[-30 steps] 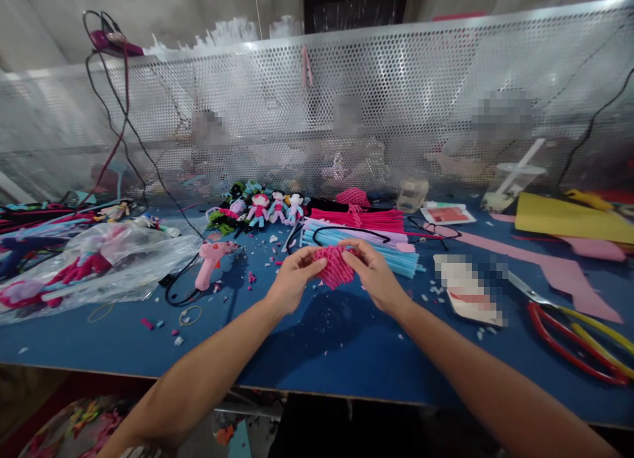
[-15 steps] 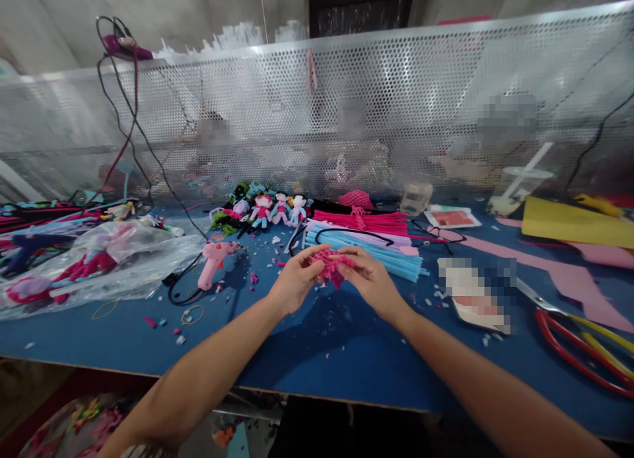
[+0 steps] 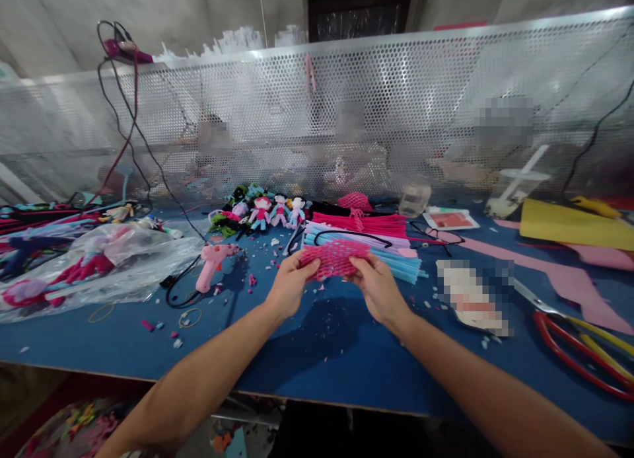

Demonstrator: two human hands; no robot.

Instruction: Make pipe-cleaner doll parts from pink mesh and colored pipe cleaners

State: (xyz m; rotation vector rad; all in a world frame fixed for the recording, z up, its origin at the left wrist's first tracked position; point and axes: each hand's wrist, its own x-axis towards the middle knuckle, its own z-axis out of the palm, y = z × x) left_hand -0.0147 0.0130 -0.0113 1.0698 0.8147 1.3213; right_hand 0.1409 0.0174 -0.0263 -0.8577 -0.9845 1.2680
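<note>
A piece of pink netting [image 3: 333, 260] is stretched between my hands, above the middle of the blue table [image 3: 317, 352]. My left hand [image 3: 290, 283] pinches its left end with the thumb on top. At the right end my right hand [image 3: 379, 286] grips it the same way, fingers underneath. Behind the netting lie bundles of pipe cleaners, light blue [image 3: 396, 263] in front and hot pink [image 3: 381, 221] farther back. Another bunched pink net [image 3: 354, 202] rests on top of the bundles.
A pink glue gun [image 3: 214, 265] stands to the left with its cord. Small dolls [image 3: 280, 210] sit at the back. On the right are red-and-yellow-handled scissors [image 3: 569, 339], pink felt strips [image 3: 559, 273] and a plastic cup [image 3: 515, 187]. A perforated metal screen [image 3: 277, 114] rises behind.
The pink netting was crumpled between my fingers and is now spread flat. My hands have moved slightly apart.
</note>
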